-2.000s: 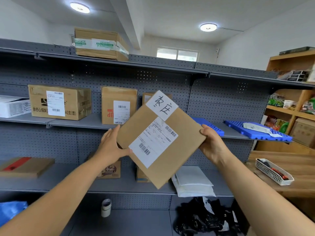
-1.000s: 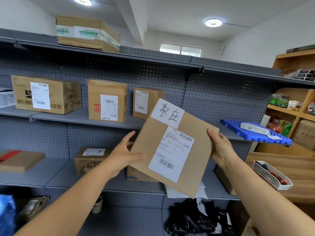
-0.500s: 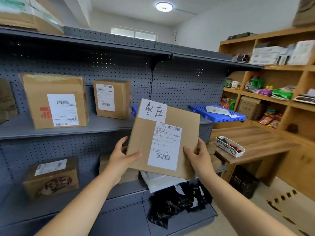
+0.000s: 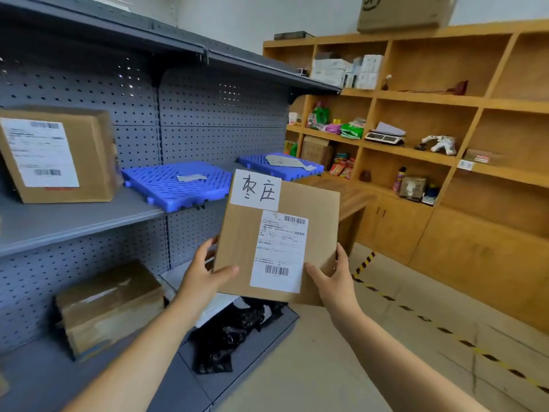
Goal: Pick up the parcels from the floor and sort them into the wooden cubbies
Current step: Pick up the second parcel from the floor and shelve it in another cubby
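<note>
The parcel (image 4: pixel 279 239) hides most fingers; its label print is unreadably small.

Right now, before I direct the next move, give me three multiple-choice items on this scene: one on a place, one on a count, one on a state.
1. Where is the flat brown parcel?
A. On a blue mat
B. Held up between both hands
C. In a wooden cubby

2. How many blue mats lie on the grey shelf?
A. One
B. Two
C. Four

3. How is the parcel's grip?
A. Left hand only
B. Right hand only
C. Left hand and right hand on its lower corners

Answers:
1 B: it is clear of every shelf, in front of the wooden cubbies.
2 B: a near blue mat and a far blue mat.
3 C: each thumb lies on the labelled face.
</note>
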Action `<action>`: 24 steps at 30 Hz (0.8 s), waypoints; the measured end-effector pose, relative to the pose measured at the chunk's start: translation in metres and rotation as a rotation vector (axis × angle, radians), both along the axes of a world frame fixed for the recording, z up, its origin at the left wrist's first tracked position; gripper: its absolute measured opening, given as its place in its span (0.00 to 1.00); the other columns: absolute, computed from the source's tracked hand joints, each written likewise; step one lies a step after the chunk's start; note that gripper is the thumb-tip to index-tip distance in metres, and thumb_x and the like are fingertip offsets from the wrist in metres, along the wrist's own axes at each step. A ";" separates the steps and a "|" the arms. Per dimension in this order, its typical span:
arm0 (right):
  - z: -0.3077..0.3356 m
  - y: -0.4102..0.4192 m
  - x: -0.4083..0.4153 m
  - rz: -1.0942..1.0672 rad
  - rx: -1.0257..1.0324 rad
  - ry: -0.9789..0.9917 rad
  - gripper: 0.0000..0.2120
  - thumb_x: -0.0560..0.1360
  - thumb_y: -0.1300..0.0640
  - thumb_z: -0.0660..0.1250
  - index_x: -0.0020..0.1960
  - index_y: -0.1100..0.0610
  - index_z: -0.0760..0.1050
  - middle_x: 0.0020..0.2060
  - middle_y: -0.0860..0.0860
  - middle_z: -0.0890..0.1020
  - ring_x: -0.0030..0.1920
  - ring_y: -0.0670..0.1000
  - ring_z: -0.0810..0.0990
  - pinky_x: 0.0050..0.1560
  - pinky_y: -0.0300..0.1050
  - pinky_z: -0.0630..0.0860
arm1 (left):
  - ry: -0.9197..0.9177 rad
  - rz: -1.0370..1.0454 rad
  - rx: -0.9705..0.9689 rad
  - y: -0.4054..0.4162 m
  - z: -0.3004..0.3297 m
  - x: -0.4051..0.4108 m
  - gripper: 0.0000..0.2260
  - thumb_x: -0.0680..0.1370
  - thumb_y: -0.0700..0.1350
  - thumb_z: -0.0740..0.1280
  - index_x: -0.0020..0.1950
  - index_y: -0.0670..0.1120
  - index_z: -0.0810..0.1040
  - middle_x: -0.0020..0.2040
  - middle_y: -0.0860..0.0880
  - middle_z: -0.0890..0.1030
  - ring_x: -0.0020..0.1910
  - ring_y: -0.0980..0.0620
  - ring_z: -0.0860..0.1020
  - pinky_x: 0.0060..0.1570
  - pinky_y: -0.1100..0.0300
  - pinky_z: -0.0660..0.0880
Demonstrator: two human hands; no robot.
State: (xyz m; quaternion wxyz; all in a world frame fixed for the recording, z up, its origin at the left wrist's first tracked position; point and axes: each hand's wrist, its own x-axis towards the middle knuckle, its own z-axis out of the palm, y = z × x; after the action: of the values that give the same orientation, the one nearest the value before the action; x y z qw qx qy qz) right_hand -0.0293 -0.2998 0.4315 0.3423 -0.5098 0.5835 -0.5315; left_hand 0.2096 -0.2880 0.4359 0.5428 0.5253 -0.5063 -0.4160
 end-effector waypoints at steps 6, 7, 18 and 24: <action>-0.007 0.042 -0.073 -0.214 0.028 -0.055 0.38 0.71 0.54 0.71 0.73 0.42 0.55 0.66 0.48 0.72 0.61 0.51 0.74 0.59 0.54 0.77 | -0.024 -0.250 0.054 -0.012 -0.016 -0.073 0.35 0.71 0.45 0.73 0.73 0.57 0.60 0.66 0.54 0.71 0.62 0.52 0.72 0.59 0.55 0.70; -0.007 0.050 -0.085 -0.250 0.024 -0.062 0.38 0.70 0.55 0.72 0.73 0.42 0.55 0.65 0.48 0.73 0.60 0.51 0.75 0.58 0.54 0.77 | -0.026 -0.285 0.061 -0.013 -0.016 -0.087 0.35 0.70 0.45 0.73 0.73 0.57 0.60 0.66 0.53 0.71 0.62 0.52 0.72 0.60 0.54 0.70; -0.005 0.136 -0.214 -0.600 0.003 -0.084 0.37 0.71 0.61 0.70 0.73 0.44 0.56 0.57 0.44 0.72 0.57 0.48 0.74 0.44 0.39 0.74 | -0.032 -0.639 0.042 0.002 -0.007 -0.256 0.31 0.74 0.34 0.68 0.73 0.48 0.61 0.60 0.52 0.72 0.55 0.54 0.72 0.53 0.61 0.70; -0.006 0.166 -0.296 -0.720 -0.006 -0.057 0.37 0.71 0.62 0.70 0.73 0.43 0.56 0.53 0.38 0.72 0.55 0.45 0.73 0.43 0.36 0.72 | -0.047 -0.794 0.058 0.005 -0.006 -0.351 0.32 0.73 0.32 0.68 0.74 0.46 0.60 0.62 0.50 0.73 0.57 0.53 0.73 0.56 0.60 0.68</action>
State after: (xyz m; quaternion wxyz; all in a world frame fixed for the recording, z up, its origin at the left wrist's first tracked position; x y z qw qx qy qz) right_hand -0.3253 -0.1343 0.4250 0.1475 -0.2574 0.7144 -0.6337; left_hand -0.1412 -0.2830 0.4297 0.3131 0.3133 -0.6703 -0.5954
